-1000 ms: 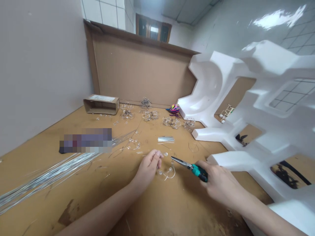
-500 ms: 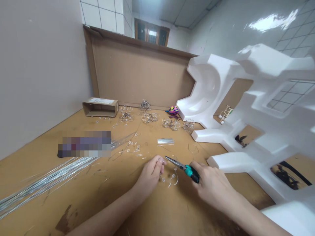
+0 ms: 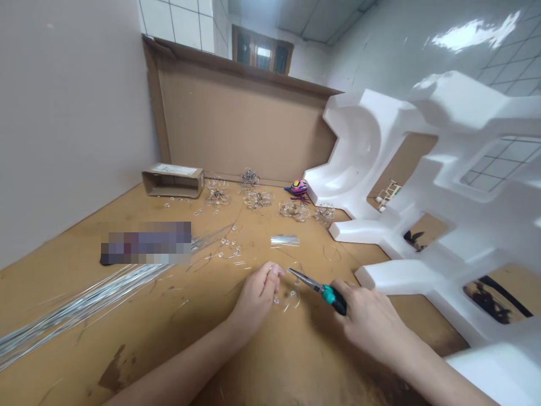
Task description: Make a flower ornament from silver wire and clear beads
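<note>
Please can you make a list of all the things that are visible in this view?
long wires: many, silver, lower left on the table
short wires: one small bunch, silver, mid-table
wire-and-bead clusters: about five, clear and silver, far side of the table
box: one, brown cardboard, far left on its side
toy: one, pink and blue, beside the foam
blurred object: one, colour unclear, left of centre
foam packing: one, white, right side
cardboard sheet: one, brown, upright at the far edge
table: one, tan, under everything
window: one, brown frame, far wall
beaded wire piece: one, clear and silver, at the left hand's fingertips
needle-nose pliers: one, teal and silver, in the right hand
left hand: one, centre
right hand: one, right of centre
</note>
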The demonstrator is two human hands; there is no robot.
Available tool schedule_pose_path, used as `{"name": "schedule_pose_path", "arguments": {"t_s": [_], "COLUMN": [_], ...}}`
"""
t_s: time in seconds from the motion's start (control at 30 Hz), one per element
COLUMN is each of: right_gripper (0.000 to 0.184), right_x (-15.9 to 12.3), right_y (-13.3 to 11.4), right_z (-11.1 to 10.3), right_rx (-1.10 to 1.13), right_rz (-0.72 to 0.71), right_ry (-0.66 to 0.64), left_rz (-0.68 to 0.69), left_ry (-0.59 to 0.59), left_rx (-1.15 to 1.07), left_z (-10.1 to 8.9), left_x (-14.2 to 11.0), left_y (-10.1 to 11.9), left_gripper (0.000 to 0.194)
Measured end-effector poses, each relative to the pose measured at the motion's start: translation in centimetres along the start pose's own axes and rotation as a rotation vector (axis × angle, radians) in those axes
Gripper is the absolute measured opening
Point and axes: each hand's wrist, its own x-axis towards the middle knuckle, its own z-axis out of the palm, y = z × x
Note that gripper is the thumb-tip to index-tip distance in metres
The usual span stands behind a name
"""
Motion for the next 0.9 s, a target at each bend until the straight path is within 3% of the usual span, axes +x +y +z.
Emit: {"name": "schedule_pose_path", "arguments": {"t_s": [0.13,0.33,0.63,0.9], "right_gripper": [0.007,0.008,0.016,0.015], "right_x": [0.0,-0.5,-1.2,-1.4], "right_y": [0.0,-0.5,-0.9,-1.1], "right_z": [0.2,0.1,-0.2,-0.1], "right_rx": [0.004,0.003,-0.048,-0.199], "right_rz": [-0.002,-0.013,-0.07,-0.084], "right_ry": [0.015,0.053,0.215,0.32], "left_rz": [0.016,-0.074,-0.15,-0.116], "left_ry": [-0.025,-0.068,-0.08,0.0], "left_rx": [-0.008,-0.113,-0.186,-0.157], "left_z": [0.1,0.3,0.7,0.9], "left_x": [0.0,0.0,-0.2,-0.6], "left_y": [0.2,0.3,0.4,0.4], "left_gripper": [0.033,0.033,0.034,0.033]}}
